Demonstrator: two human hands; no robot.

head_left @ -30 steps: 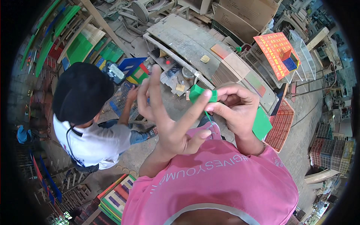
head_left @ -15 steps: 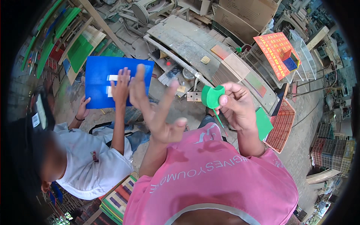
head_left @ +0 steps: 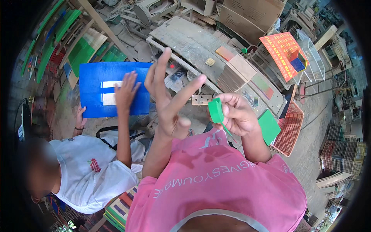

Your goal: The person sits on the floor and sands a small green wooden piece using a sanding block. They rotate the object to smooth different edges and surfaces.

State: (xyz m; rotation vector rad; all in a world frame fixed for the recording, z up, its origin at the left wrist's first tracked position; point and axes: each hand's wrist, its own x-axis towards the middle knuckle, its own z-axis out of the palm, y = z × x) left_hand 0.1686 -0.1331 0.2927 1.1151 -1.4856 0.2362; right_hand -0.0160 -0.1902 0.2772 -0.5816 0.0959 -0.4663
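a board (head_left: 112, 89) is held at the left by a co-worker. a small piece (head_left: 215, 112) is pinched in the right hand (head_left: 235, 115), right of the raised left hand (head_left: 170, 104). a workbench (head_left: 208, 50) is set beyond both.

Small green piece (head_left: 215, 111) in my right hand (head_left: 235, 115), my pink shirt (head_left: 216, 181), blue board (head_left: 112, 89), white shirt (head_left: 92, 174), orange patterned panel (head_left: 281, 47), red basket (head_left: 290, 129)

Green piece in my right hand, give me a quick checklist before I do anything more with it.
1. Grip: the right hand pinches the green piece between its fingertips: ok.
2. Left hand free: open, fingers spread, holds nothing: ok.
3. Co-worker's hand apart from yours: it lies flat on the blue board: ok.
4. Piece whole: its far side is hidden by fingers: cannot tell.
5. Room ahead: the wooden workbench is cluttered: not ok.
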